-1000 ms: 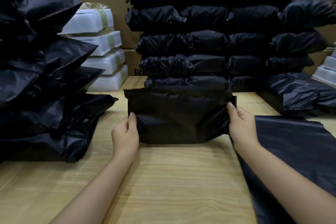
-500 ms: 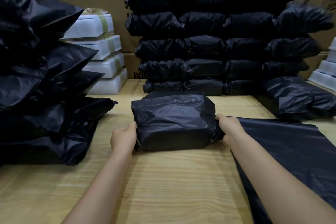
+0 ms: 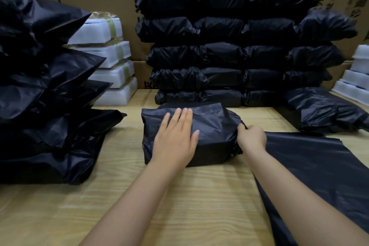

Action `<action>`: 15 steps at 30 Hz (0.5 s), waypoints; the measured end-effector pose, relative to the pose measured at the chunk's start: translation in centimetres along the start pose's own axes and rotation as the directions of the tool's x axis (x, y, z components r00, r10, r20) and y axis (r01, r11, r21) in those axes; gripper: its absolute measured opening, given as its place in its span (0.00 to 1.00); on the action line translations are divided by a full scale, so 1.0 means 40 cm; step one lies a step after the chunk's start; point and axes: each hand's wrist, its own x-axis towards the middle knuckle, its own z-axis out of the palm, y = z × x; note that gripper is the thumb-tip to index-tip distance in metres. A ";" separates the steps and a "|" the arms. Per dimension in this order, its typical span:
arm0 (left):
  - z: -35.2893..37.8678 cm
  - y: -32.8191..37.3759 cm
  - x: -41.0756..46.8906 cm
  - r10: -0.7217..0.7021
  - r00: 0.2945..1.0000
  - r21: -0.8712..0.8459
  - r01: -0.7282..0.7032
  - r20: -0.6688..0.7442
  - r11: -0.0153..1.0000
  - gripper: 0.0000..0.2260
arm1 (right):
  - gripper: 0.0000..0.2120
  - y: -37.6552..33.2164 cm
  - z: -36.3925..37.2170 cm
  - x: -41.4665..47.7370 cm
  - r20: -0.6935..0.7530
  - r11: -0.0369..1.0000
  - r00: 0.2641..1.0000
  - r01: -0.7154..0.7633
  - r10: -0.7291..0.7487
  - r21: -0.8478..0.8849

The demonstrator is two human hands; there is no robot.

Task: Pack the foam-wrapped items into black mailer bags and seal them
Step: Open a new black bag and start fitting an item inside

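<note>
So there's only the head cam here, looking down at a wooden table (image 3: 179,195). Dead centre is a filled black mailer bag (image 3: 211,130), lying flat on the table just in front of a big stack of finished black parcels (image 3: 239,46). The left hand (image 3: 175,140) is spread flat on top of the bag, fingers released and straight, pressing down rather than gripping anything. The right hand (image 3: 252,138) is at the bag's right end with its fingers clenched on the bunched-up plastic there, pinching the loose end of the bag. To me this looks like the sealing step: the item is already inside (can't see it, the bag hides it) and the person is smoothing the flap down and tidying the end. Whether the adhesive strip is actually stuck yet, I can't tell. Next move probably calls for running the palm along the fold so it holds, then moving the parcel onto a pile. Just right of the bag, under the right forearm, lies a flat heap of empty mailer bags (image 3: 319,175), and at the back left there's a stack of foam-wrapped items (image 3: 111,66) waiting, partly hidden behind another pile of black parcels (image 3: 40,86). More white foam (image 3: 357,78) pokes in at the far right edge.
</note>
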 end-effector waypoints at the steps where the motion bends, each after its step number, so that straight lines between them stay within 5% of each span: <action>1: 0.010 -0.002 0.014 0.009 0.999 0.040 -0.011 0.046 0.999 0.27 | 0.10 -0.004 0.000 -0.006 -0.071 0.999 0.997 0.039 -0.039 0.003; 3: 0.025 -0.007 0.035 0.029 0.994 0.084 -0.038 0.106 0.996 0.28 | 0.10 -0.015 -0.007 -0.029 -0.304 0.969 0.923 0.248 -0.236 0.002; 4: 0.030 -0.009 0.041 0.036 0.991 0.097 -0.049 0.125 0.994 0.29 | 0.13 -0.024 -0.007 -0.046 -0.391 0.885 0.806 0.463 -0.445 -0.053; 5: 0.035 -0.012 0.045 0.039 0.990 0.102 -0.052 0.133 0.993 0.29 | 0.15 -0.037 -0.005 -0.064 -0.354 0.726 0.649 0.671 -0.673 -0.150; 7: 0.046 -0.018 0.046 0.026 0.990 0.090 -0.039 0.137 0.995 0.30 | 0.17 -0.055 0.024 -0.088 0.057 0.353 0.385 0.889 -0.921 -0.292; 8: 0.052 -0.020 0.045 0.008 0.989 0.072 -0.018 0.146 0.997 0.30 | 0.18 -0.058 0.047 -0.099 0.282 0.285 0.371 0.909 -0.885 -0.304; 10: 0.063 -0.022 0.040 -0.059 0.983 -0.019 0.063 0.175 0.998 0.29 | 0.20 -0.050 0.090 -0.090 0.462 0.439 0.546 0.837 -0.698 -0.326; 12: 0.067 -0.023 0.043 -0.137 0.969 -0.164 0.172 0.206 0.971 0.28 | 0.20 -0.043 0.108 -0.070 0.422 0.654 0.698 0.706 -0.579 -0.271; 15: 0.071 -0.022 0.047 -0.244 0.947 -0.296 0.299 0.210 0.907 0.25 | 0.19 -0.038 0.112 -0.054 0.352 0.777 0.755 0.620 -0.553 -0.109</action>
